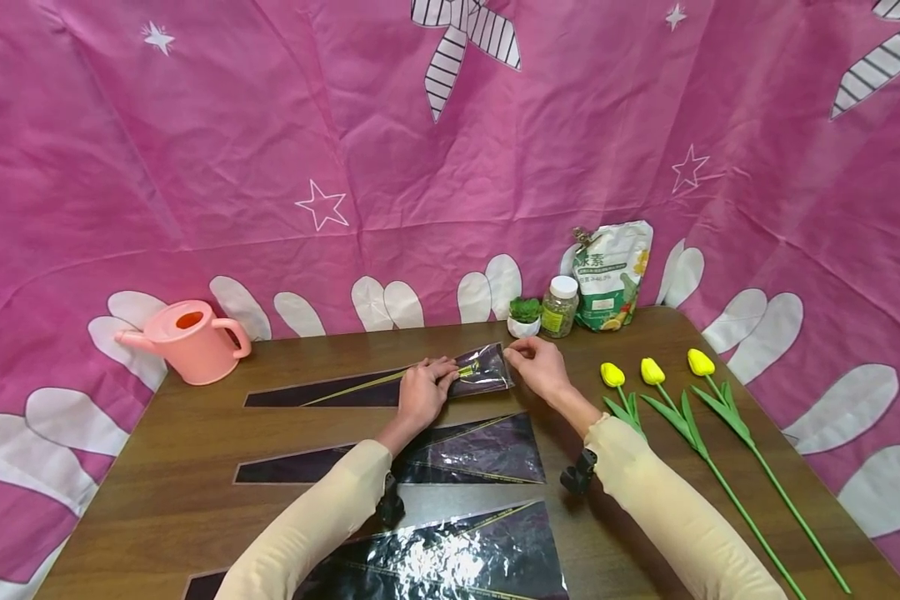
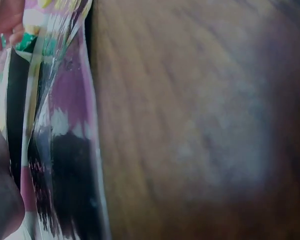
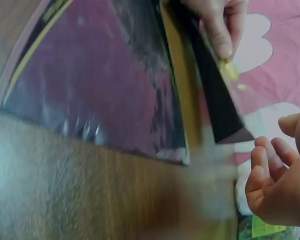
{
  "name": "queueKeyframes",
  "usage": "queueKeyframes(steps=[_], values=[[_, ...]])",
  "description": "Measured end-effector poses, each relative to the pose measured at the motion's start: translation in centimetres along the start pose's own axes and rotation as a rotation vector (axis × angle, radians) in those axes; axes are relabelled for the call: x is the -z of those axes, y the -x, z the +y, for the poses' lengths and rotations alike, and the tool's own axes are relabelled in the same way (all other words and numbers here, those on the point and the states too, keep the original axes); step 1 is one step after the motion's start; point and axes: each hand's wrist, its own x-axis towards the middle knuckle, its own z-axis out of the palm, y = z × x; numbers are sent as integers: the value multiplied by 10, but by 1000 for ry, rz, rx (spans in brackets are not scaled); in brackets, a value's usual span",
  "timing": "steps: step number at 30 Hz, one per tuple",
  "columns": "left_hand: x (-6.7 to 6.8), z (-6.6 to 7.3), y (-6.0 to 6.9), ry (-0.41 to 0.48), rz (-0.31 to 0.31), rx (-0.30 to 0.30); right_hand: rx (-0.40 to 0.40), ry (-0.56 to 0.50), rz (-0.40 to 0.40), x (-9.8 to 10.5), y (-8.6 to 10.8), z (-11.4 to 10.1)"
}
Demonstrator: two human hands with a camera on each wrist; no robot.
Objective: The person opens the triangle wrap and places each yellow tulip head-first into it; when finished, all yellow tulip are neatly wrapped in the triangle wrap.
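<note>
In the head view, my left hand (image 1: 423,392) grips a black, clear-fronted flower sleeve (image 1: 360,390) near its wide end, thumb and fingers on it. A gold stripe runs along this sleeve, and a small yellow patch shows beside the hand. At the wide end, my right hand (image 1: 542,367) is close to the edge; in the right wrist view its thumb stands apart from its loosely bent fingers (image 3: 272,155), whose tips are at the sleeve's corner. The left wrist view shows the sleeve (image 2: 72,150) close up, partly hidden by a dark, blurred finger.
Two more sleeves lie nearer, a middle one (image 1: 480,454) and a front one (image 1: 450,554). Three yellow tulips (image 1: 652,372) lie at right. Behind stand a pink watering can (image 1: 198,346), a small potted plant (image 1: 524,317), a lidded jar (image 1: 559,310) and a pouch (image 1: 611,279).
</note>
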Motion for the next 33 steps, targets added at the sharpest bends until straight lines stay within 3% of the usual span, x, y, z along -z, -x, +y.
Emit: queueKeyframes(steps=[11, 18, 24, 30, 33], values=[[-4, 2, 6, 8, -3, -15, -9, -152, -55, -3, 7, 3], [-8, 1, 6, 3, 0, -22, -75, -238, -61, 2, 10, 10], [-5, 1, 6, 14, 19, -8, -44, -93, -47, 29, 13, 10], [1, -1, 5, 9, 18, 16, 71, 206, -56, 99, 32, 23], [3, -1, 4, 6, 22, 15, 66, 355, -119, 134, 49, 32]])
